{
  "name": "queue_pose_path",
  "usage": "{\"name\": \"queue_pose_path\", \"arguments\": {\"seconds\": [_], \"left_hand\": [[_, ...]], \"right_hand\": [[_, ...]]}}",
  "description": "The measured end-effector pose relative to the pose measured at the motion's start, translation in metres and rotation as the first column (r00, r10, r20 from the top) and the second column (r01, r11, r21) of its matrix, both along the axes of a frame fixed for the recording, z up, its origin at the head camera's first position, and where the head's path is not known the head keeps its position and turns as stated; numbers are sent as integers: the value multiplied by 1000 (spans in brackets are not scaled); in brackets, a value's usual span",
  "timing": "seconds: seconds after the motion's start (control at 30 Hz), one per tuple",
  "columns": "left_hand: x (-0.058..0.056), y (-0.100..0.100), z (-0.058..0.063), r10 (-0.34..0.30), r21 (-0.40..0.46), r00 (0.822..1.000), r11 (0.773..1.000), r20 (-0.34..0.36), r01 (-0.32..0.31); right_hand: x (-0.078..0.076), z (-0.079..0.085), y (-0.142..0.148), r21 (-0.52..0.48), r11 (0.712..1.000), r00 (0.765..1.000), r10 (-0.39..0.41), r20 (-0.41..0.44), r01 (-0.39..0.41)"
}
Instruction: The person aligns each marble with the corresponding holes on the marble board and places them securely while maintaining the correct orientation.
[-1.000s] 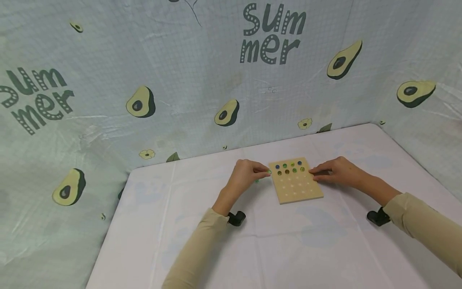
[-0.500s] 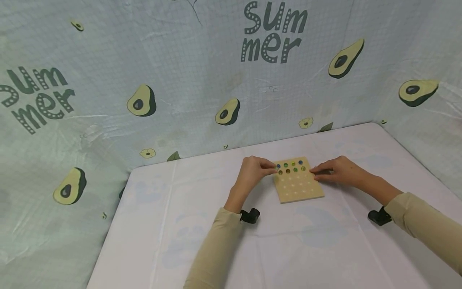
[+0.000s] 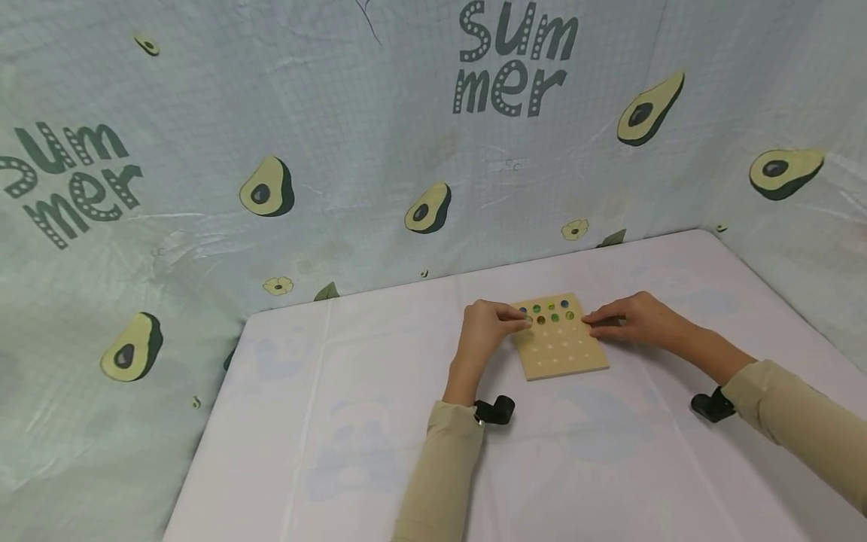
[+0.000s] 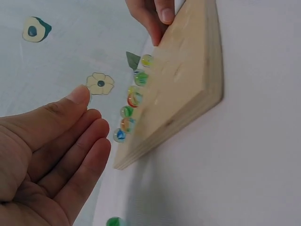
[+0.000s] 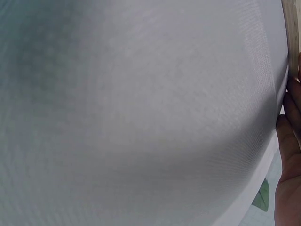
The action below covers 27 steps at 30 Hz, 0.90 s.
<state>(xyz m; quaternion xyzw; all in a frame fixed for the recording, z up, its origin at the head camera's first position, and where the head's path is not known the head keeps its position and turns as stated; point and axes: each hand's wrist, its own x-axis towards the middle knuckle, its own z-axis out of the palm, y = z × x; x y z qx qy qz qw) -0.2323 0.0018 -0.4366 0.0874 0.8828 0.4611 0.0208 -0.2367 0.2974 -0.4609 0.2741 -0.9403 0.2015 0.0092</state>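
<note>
My left hand (image 3: 484, 331) is over the left side of a square wooden board (image 3: 562, 361), thumb and fingertips brought together. It seems to pinch a small glass marble, mostly hidden by the fingertips. Two rows of coloured glass marbles (image 3: 555, 317) sit in the board's far hollows; the nearer rows of hollows hold none. My right hand (image 3: 640, 324) touches the board's right edge with its thumb and fingers extended. In the left wrist view, the board (image 4: 178, 75) appears tilted by the camera angle, with marbles (image 4: 126, 124) along it beyond my left hand (image 4: 51, 155).
A loose green marble (image 4: 114, 221) lies on the white-covered table (image 3: 379, 361), left of the board. Behind the table hangs a pale cloth (image 3: 339, 135) printed with avocados. Black wrist cameras are worn on both arms.
My left hand has moved right, from beside the board to over its left side, then slightly nearer, bringing the pinched marble along. The right hand stays at the board's edge.
</note>
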Motion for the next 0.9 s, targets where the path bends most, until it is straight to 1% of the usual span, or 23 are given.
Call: {"name": "queue_pose_path", "arguments": {"seconds": [0.1,0.23,0.33,0.43,0.7,0.9], "left_hand": [[2,0,-4,-1,4,1000,1000,6,1],[2,-1,-9,-13,27,999,1000,35,13],[2,0,-12,-18,30,998,999,57,17],[2,1,-13,-18,17,998,1000,62,17],[4,5,-14,-23,9,999,1000,29,23],[6,6,-10,-33,-18,999,999,21,33]], "right_hand": [[0,0,0,4,1000,1000,-5,-2,5],[-1,1,0,4,1000,1000,-7,-10,7],[-1,1,1,2,1000,1000,-7,-19,7],[-1,0,1,-1,1000,1000,-2,-30,2],[0,-1,0,-5,1000,1000,-8,-5,8],[0,-1,1,-5,1000,1000,-7,9,7]]}}
